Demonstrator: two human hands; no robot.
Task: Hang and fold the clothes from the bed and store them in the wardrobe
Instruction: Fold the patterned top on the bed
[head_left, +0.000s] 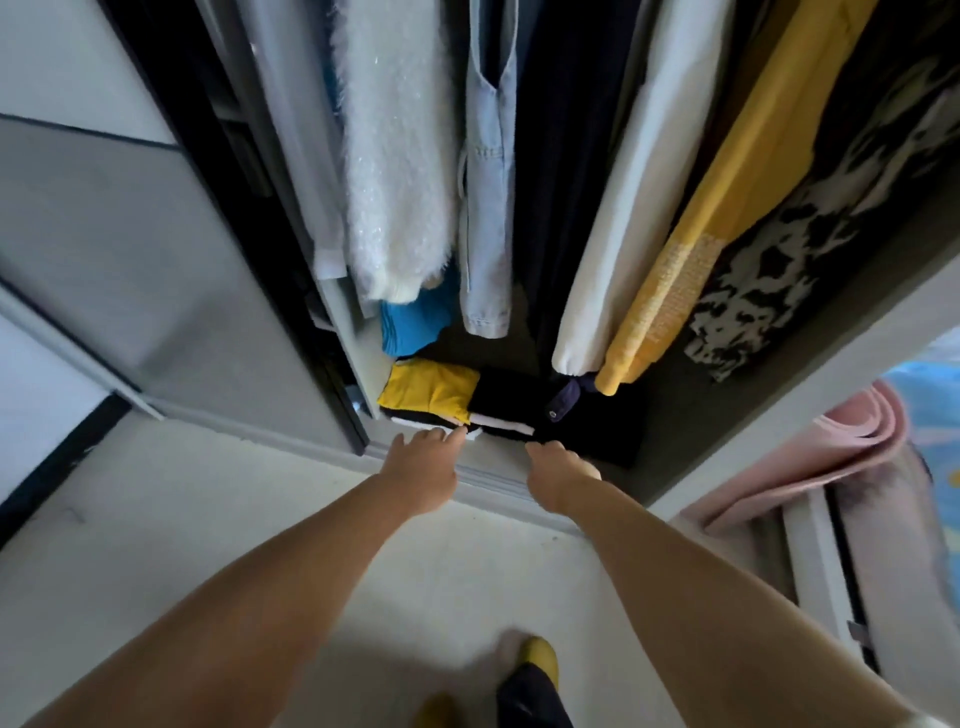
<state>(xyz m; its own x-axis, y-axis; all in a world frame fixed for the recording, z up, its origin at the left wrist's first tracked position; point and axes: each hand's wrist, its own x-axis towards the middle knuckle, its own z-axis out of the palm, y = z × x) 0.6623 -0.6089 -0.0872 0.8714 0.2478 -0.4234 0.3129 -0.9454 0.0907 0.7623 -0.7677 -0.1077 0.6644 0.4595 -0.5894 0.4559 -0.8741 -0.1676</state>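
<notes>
A stack of folded clothes lies on the wardrobe floor (691, 415): a yellow piece (431, 389) on the left, a black piece with white stripes (506, 410) beside it. My left hand (423, 467) reaches down with its fingertips touching the stack's front edge by a white stripe. My right hand (558, 470) reaches to the black folded piece's front edge; its fingers curl downward and their tips are hidden. Hanging above are a white fluffy garment (395, 156), a denim piece (488, 208), a dark garment (566, 182), a cream one (639, 208), a yellow one (727, 208) and a black-and-white patterned one (810, 249).
A grey sliding door (130, 260) stands left of the opening, its track (488, 478) under my hands. A blue folded item (415, 322) sits behind the yellow piece. At right is the bed edge with pink bedding (810, 467). My yellow slippers (540, 660) are on the pale floor.
</notes>
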